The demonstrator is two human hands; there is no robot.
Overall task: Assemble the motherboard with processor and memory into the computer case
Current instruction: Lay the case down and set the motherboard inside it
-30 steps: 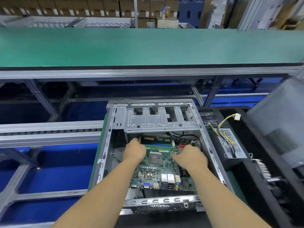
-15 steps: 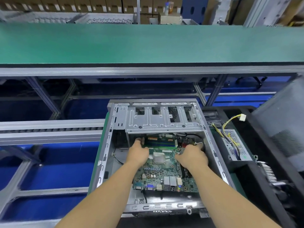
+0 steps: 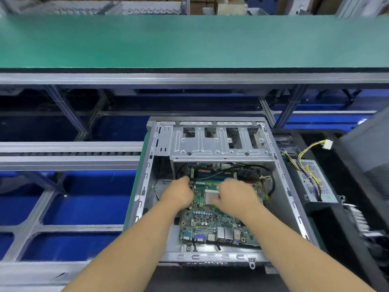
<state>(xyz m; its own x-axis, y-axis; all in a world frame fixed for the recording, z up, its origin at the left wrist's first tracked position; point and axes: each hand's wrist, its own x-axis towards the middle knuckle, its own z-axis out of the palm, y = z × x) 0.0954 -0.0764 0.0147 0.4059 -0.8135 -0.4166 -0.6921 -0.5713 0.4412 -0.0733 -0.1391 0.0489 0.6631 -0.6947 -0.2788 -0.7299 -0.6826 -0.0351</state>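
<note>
Here, in the head view, the motherboard [image 3: 212, 224] lay flat inside the open computer case [image 3: 292, 199], its port row toward the near wall. The left hand [image 3: 179, 194] curled over the board's left edge, fingers closed on it. The right hand [image 3: 237, 197] was motion-blurred above the processor [image 3: 210, 197]; whether it gripped anything could not be told. A memory stick [image 3: 212, 175] sat just beyond both hands, under the drive cage [image 3: 219, 144].
</note>
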